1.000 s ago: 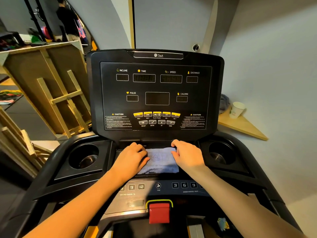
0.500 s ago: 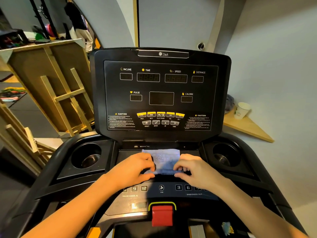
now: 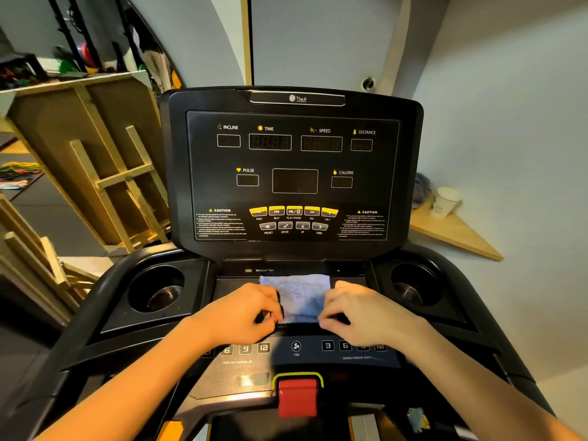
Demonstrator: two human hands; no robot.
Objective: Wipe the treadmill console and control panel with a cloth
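A black treadmill console (image 3: pixel 292 173) stands upright ahead, with dark displays and a row of yellow buttons. Below it a light blue cloth (image 3: pixel 299 297) lies flat on the tray shelf. My left hand (image 3: pixel 245 310) pinches the cloth's near left edge. My right hand (image 3: pixel 359 310) pinches its near right edge. Under my hands runs the control panel (image 3: pixel 296 348) with numbered keys and a fan button; part of it is hidden by my wrists.
Round cup holders sit at the left (image 3: pixel 157 292) and right (image 3: pixel 413 288) of the tray. A red safety key (image 3: pixel 297 397) is at the front. A paper cup (image 3: pixel 444 202) stands on a wooden corner shelf at right. Wooden frames (image 3: pixel 105 173) lean at left.
Both hands have slid back from the cloth's far corners to its near edge, and now pinch it there. The cloth lies flatter and reaches further toward the console.
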